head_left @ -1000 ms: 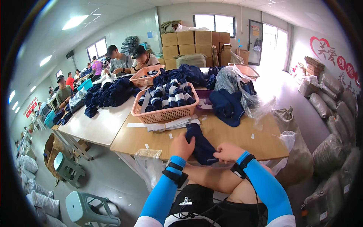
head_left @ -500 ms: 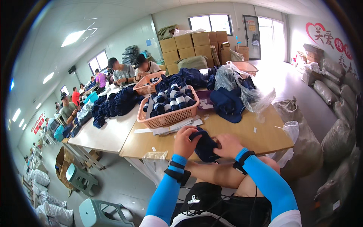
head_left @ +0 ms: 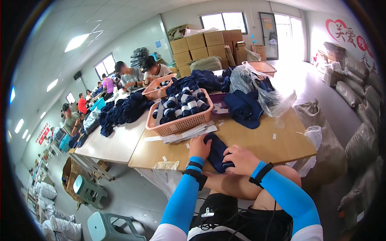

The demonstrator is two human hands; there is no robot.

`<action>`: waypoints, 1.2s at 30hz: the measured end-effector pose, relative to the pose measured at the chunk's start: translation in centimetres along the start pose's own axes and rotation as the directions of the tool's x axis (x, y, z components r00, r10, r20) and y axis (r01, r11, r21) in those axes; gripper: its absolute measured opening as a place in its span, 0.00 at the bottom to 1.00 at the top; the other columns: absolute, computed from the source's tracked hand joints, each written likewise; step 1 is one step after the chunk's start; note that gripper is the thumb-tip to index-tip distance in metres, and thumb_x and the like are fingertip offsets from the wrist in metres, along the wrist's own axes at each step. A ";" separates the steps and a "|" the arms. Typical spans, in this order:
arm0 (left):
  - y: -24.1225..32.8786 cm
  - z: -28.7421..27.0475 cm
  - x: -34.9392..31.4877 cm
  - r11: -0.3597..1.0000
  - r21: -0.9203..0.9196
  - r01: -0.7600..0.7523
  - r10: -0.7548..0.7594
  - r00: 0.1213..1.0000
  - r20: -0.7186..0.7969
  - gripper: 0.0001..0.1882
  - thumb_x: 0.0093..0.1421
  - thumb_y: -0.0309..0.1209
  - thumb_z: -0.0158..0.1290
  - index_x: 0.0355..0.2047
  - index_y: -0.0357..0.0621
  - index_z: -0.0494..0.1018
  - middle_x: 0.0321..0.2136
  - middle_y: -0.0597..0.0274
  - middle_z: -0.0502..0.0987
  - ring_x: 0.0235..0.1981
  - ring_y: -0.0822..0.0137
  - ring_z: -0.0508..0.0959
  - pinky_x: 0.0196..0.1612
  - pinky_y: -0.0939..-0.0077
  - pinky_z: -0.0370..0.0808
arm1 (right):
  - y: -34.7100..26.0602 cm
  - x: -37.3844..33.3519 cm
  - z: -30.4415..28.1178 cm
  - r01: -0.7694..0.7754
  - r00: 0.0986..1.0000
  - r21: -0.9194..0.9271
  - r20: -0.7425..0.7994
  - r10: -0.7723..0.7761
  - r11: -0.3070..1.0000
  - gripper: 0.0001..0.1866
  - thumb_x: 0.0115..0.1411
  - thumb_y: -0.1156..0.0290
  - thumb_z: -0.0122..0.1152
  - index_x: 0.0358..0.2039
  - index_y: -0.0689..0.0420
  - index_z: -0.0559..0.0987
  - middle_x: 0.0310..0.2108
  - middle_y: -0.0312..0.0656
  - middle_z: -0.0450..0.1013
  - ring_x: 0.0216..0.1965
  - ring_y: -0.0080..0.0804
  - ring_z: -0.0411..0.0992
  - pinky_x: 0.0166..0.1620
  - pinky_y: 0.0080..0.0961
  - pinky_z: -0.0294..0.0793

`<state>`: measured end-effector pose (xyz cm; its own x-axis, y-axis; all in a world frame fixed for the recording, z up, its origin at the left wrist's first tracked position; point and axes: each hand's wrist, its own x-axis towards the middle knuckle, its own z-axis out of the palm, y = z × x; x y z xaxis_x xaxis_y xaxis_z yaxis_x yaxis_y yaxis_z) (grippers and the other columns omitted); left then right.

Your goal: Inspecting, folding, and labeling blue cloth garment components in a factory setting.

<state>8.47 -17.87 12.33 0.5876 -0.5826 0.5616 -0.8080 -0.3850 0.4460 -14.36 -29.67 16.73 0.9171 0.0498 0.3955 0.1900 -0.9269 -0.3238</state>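
A dark navy folded garment (head_left: pixel 216 149) lies at the near edge of a wooden table (head_left: pixel 257 140). My left hand (head_left: pixel 198 146) presses on its left side, and my right hand (head_left: pixel 240 159) lies on its lower right part, fingers curled over it. Both forearms wear bright blue sleeves with black wrist straps. Just beyond the garment sit a stack of white paper strips (head_left: pixel 189 134) and a pink plastic basket (head_left: pixel 177 125) filled with rolled navy items banded in white.
A pile of navy cloth (head_left: pixel 243 107) and crumpled clear plastic bags (head_left: pixel 267 94) lie at the table's far right. Cardboard boxes (head_left: pixel 201 46) stand behind. Other people sit at tables to the left. Green stools (head_left: pixel 90 192) stand on the floor, and filled sacks (head_left: pixel 362 144) line the right.
My view has shifted, so the table sits higher and closer. Both hands stay on the navy garment, with the right hand now drawn nearer the table edge.
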 end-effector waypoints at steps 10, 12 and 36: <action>-0.1 0.0 -0.5 0.993 -0.094 0.073 -0.079 0.995 -0.058 0.13 0.62 0.33 0.62 0.46 0.46 0.82 0.42 0.50 0.85 0.46 0.44 0.81 0.53 0.53 0.76 | -1.5 -0.9 0.2 0.098 0.990 0.082 -0.111 -0.089 0.992 0.10 0.49 0.72 0.72 0.34 0.56 0.87 0.36 0.43 0.79 0.44 0.46 0.76 0.49 0.42 0.76; -0.1 0.3 -0.3 0.996 -0.081 0.048 -0.053 0.996 -0.067 0.10 0.62 0.32 0.61 0.43 0.46 0.84 0.40 0.50 0.85 0.46 0.45 0.81 0.53 0.53 0.76 | -2.4 -0.8 -0.6 0.148 0.978 0.124 -0.169 -0.126 0.981 0.10 0.48 0.73 0.71 0.33 0.56 0.87 0.34 0.42 0.78 0.43 0.46 0.76 0.47 0.41 0.77; 12.4 -12.5 -0.2 0.787 -0.589 -0.182 0.162 0.983 -0.088 0.15 0.65 0.15 0.56 0.51 0.40 0.75 0.42 0.65 0.80 0.44 0.74 0.81 0.45 0.81 0.77 | 4.4 1.6 2.5 0.125 0.937 0.182 -0.345 -0.055 0.975 0.27 0.56 0.74 0.59 0.59 0.60 0.75 0.57 0.55 0.75 0.58 0.56 0.73 0.65 0.45 0.69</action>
<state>-1.16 -13.57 26.49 0.4504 -0.5721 0.6854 -0.7175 0.2249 0.6592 -11.19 -32.74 13.82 0.7282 -0.0303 0.6847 0.3635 -0.8299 -0.4233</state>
